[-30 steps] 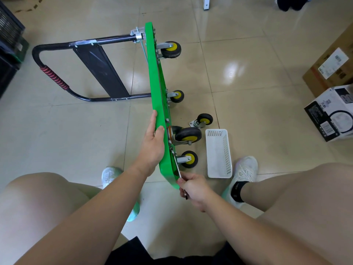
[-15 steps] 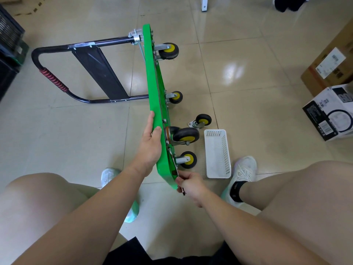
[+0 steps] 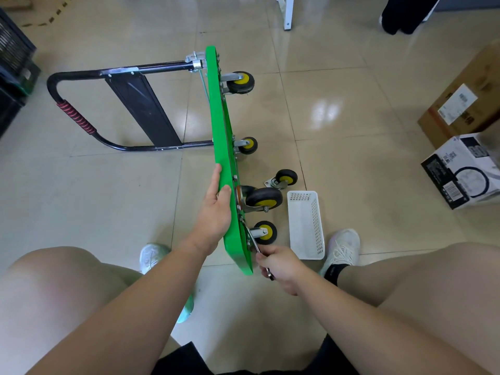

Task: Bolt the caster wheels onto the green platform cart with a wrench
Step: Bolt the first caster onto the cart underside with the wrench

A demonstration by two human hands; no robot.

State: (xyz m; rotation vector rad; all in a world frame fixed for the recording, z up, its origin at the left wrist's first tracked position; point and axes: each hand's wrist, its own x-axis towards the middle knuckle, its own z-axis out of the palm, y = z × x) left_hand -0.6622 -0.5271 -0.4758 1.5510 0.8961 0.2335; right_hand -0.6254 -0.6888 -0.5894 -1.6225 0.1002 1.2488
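One black handle (image 3: 81,123) lies flat on the floor to the left of the green platform cart (image 3: 221,147), which stands on its long edge with the underside facing right. The left hand (image 3: 216,212) is spread against the cart's left face, fingers straight and thumb on the top edge, steadying the deck. Four caster wheels (image 3: 263,198) stick out of the underside to the right. A wrench (image 3: 250,239) slants down from the base of the nearest one into the right hand (image 3: 281,266), whose fingers are wrapped tight round its shank. I can't see how the wrench head sits on the bolt. It looks like that near caster is being tightened. To do it well, I'd say seat the head square on the bolt and take short swings, since the wheel fork crowds the tool. The left palm should push back against each pull so the deck doesn't tip or skate on the tiles. Further right of the cart, a loose caster (image 3: 282,178) lies on the floor, not yet mounted. Just beside it is a white basket (image 3: 307,224), and I can make out no bolts or nuts inside. Well off to the cart's right are a cardboard box (image 3: 460,104) and a black-and-white carton (image 3: 465,171), both closed, their contents hidden.
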